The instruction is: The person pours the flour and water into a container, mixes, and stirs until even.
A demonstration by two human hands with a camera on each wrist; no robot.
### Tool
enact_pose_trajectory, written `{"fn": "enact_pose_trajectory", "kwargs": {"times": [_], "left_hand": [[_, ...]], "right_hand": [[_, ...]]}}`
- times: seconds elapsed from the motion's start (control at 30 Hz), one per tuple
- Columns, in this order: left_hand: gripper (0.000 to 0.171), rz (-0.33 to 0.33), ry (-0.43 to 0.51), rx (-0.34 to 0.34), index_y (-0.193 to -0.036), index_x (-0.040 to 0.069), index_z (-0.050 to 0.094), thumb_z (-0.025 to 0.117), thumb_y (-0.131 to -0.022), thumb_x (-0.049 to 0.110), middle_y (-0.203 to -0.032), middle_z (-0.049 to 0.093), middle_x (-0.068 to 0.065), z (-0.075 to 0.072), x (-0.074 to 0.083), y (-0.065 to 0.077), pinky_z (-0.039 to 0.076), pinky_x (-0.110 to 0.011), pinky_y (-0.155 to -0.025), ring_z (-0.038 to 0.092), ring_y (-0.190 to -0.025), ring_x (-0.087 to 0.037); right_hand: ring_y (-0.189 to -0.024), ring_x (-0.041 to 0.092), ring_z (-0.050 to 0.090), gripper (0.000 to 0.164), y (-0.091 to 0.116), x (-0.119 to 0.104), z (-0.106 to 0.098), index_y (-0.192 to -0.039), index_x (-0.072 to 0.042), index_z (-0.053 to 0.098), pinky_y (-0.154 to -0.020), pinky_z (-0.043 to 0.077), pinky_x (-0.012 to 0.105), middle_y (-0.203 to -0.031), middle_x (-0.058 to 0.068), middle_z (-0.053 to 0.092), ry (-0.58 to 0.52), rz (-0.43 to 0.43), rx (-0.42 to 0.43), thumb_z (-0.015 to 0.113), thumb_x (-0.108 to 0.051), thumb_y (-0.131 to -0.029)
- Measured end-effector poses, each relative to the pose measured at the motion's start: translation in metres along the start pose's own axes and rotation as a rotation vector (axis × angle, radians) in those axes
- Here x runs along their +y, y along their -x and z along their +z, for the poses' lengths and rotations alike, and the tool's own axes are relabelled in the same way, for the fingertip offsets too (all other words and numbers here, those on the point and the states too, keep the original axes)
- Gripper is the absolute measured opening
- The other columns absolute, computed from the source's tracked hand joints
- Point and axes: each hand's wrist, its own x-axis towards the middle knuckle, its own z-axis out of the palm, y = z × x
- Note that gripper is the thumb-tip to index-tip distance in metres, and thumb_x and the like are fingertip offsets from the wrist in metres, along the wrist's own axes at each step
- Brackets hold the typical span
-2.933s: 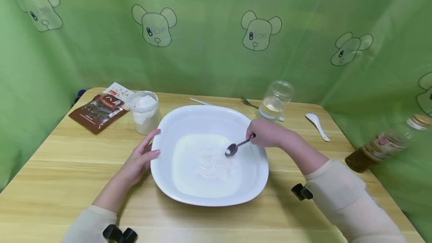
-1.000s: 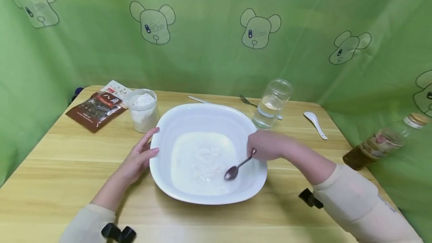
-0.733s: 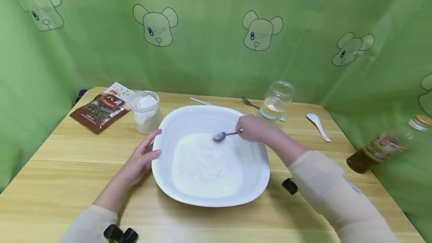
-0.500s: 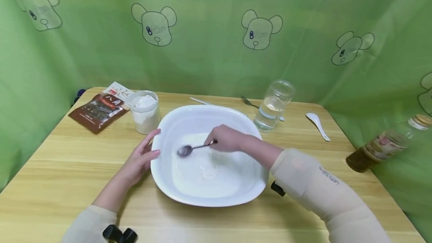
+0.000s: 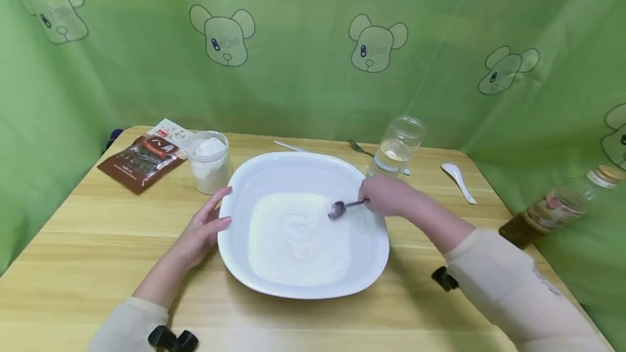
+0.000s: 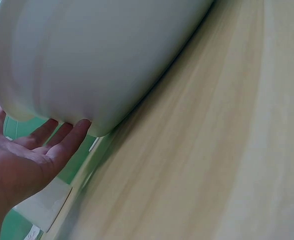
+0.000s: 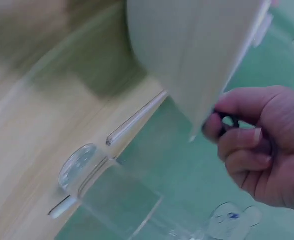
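Observation:
A large white basin (image 5: 293, 289) stands on the wooden table. White wet-looking material (image 5: 300, 227) lies on its floor. My left hand (image 5: 198, 232) holds the basin's left rim, thumb and forefinger at the edge. In the left wrist view, the other fingertips (image 6: 82, 125) touch its outer wall from below the rim. My right hand (image 5: 388, 194) grips the handle of a dark spoon (image 5: 337, 209) over the right side of the basin, its bowl bearing some white stuff. In the right wrist view the fingers (image 7: 241, 137) curl round the dark handle.
Behind the basin stand a jar of white powder (image 5: 210, 164) at left and a glass jar of clear liquid (image 5: 398, 143) at right. A brown packet (image 5: 142, 162), a fork (image 5: 359, 148), a white spoon (image 5: 458, 182) and a tilted-looking bottle (image 5: 557, 208) lie around. A green curtain (image 5: 303, 96) encloses the table.
My right hand has swept the dark spoon from the front right of the basin, over the back to its left side, then back to the right. The left hand has kept its place.

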Motion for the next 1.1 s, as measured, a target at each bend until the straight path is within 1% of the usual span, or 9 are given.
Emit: {"fn": "enact_pose_trajectory", "kwargs": {"times": [0.17,0.3,0.4,0.5,0.63,0.73,0.9,1.0,1.1], "left_hand": [[0.063,-0.005,-0.002,0.007,-0.137,0.014,0.021,0.048,-0.081,0.004,-0.129,0.024,-0.027,-0.001,0.0,0.001,0.046,-0.037,-0.079,0.049,-0.1,-0.024],[0.062,0.003,0.008,0.013,-0.136,0.014,0.023,0.048,-0.081,0.004,-0.129,0.024,-0.028,-0.001,-0.002,0.002,0.046,-0.036,-0.079,0.05,-0.099,-0.022],[0.062,0.009,0.008,0.012,-0.136,0.014,0.023,0.047,-0.081,0.003,-0.129,0.023,-0.028,-0.001,-0.003,0.002,0.046,-0.037,-0.079,0.049,-0.1,-0.022],[0.062,0.007,0.006,0.015,-0.137,0.014,0.022,0.047,-0.081,0.002,-0.13,0.023,-0.027,-0.001,-0.002,0.001,0.046,-0.038,-0.079,0.049,-0.1,-0.022],[0.063,0.001,0.001,0.015,-0.137,0.014,0.022,0.047,-0.081,0.002,-0.13,0.025,-0.025,-0.001,-0.001,-0.001,0.046,-0.039,-0.078,0.049,-0.099,-0.022],[0.063,0.002,0.002,0.01,-0.137,0.015,0.022,0.047,-0.081,0.002,-0.129,0.024,-0.026,-0.001,0.0,-0.001,0.046,-0.039,-0.078,0.049,-0.1,-0.023],[0.063,0.001,0.011,0.008,-0.136,0.015,0.023,0.048,-0.08,0.002,-0.128,0.024,-0.028,-0.001,-0.001,0.0,0.046,-0.039,-0.078,0.049,-0.1,-0.026],[0.062,0.0,0.019,0.005,-0.136,0.015,0.023,0.048,-0.08,0.003,-0.128,0.024,-0.028,-0.001,-0.001,0.0,0.046,-0.039,-0.079,0.048,-0.101,-0.026],[0.062,0.0,0.022,0.006,-0.136,0.015,0.023,0.049,-0.081,0.003,-0.129,0.024,-0.028,-0.001,0.0,0.0,0.046,-0.039,-0.079,0.048,-0.101,-0.026]], "right_hand": [[-0.075,0.019,0.057,0.018,-0.044,-0.011,0.009,-0.087,-0.003,0.068,-0.068,0.048,0.028,-0.081,0.006,0.063,-0.045,-0.081,0.054,0.054,-0.001,-0.075],[-0.068,0.011,0.056,0.019,-0.059,-0.037,0.02,-0.093,-0.003,0.067,-0.065,0.047,0.022,-0.084,0.005,0.064,-0.158,-0.215,0.001,0.055,-0.002,-0.078],[-0.057,0.005,0.049,0.019,-0.047,-0.051,0.022,-0.094,-0.005,0.067,-0.054,0.044,0.017,-0.084,0.003,0.065,-0.22,-0.275,-0.097,0.056,-0.004,-0.079],[-0.055,0.002,0.046,0.017,-0.021,-0.051,0.02,-0.091,-0.008,0.068,-0.051,0.042,0.016,-0.081,0.0,0.064,-0.196,-0.303,-0.154,0.057,-0.004,-0.078],[-0.059,0.003,0.049,0.02,0.012,-0.029,0.012,-0.082,-0.011,0.07,-0.053,0.043,0.018,-0.071,-0.006,0.061,-0.13,-0.248,-0.112,0.056,0.001,-0.073],[-0.062,0.009,0.051,0.02,0.019,-0.011,0.006,-0.079,-0.009,0.07,-0.055,0.045,0.021,-0.07,-0.004,0.06,-0.057,-0.139,-0.041,0.056,0.002,-0.071],[-0.066,0.016,0.055,0.017,-0.01,0.0,0.007,-0.083,-0.005,0.068,-0.057,0.047,0.026,-0.076,0.004,0.062,0.005,-0.012,0.032,0.055,0.001,-0.074],[-0.069,0.016,0.057,0.018,-0.035,-0.007,0.014,-0.087,-0.004,0.068,-0.063,0.048,0.026,-0.079,0.005,0.064,-0.055,-0.099,0.069,0.055,0.0,-0.076],[-0.063,0.01,0.054,0.019,-0.048,-0.02,0.021,-0.091,-0.004,0.068,-0.06,0.046,0.022,-0.082,0.005,0.065,-0.166,-0.207,0.043,0.055,-0.001,-0.077]]}}
